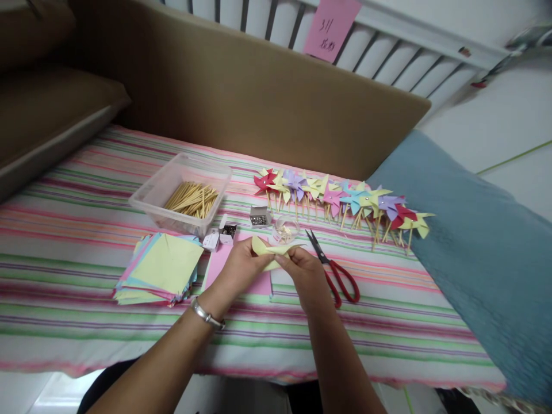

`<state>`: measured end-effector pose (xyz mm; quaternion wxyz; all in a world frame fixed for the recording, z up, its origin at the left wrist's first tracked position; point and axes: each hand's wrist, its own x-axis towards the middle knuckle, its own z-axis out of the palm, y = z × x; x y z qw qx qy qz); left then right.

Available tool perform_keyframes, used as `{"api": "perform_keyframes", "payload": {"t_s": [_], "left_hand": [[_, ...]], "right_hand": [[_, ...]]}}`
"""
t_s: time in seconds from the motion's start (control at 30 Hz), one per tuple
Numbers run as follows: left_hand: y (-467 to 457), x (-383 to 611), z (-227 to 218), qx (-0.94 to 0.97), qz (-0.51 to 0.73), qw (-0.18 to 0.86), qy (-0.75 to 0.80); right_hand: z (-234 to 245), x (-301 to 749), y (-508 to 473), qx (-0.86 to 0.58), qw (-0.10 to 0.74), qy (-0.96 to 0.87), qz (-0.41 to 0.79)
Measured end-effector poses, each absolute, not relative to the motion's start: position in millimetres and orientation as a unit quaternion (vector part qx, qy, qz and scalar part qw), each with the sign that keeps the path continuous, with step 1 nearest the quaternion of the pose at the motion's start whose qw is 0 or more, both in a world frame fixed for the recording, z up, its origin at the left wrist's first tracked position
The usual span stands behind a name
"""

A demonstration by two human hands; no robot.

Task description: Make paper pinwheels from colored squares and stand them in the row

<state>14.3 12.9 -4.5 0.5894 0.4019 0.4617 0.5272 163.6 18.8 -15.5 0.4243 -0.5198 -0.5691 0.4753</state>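
Between both hands [276, 270] — folded yellow paper [272, 250]

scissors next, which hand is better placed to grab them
Right hand: the red-handled scissors lie just beside it, while the left hand sits on the far side, pinching the yellow paper.
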Motion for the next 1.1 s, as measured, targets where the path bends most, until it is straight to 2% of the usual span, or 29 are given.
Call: {"api": "perform_keyframes", "payload": {"t_s": [0.3,0.6,0.93,1.1], "left_hand": [[10.9,11.2,-3.6,0.451,0.519,0.585,0.43],[10.9,13.9,-3.6,0.417,0.527,0.621,0.404],[11.4,9.6,-3.1,0.413,0.522,0.595,0.451],[12.1,5.6,-1.0,0.415,0.525,0.582,0.462]], "right_hand": [[-7.8,156.9,17.3,-0.476,0.46,-0.526,0.533],[-8.1,150.8,17.5,-0.467,0.501,-0.507,0.523],[5.2,153.5,12.1,-0.466,0.476,-0.532,0.522],[16.4,170.9,14.3,-0.517,0.557,-0.48,0.438]]}}
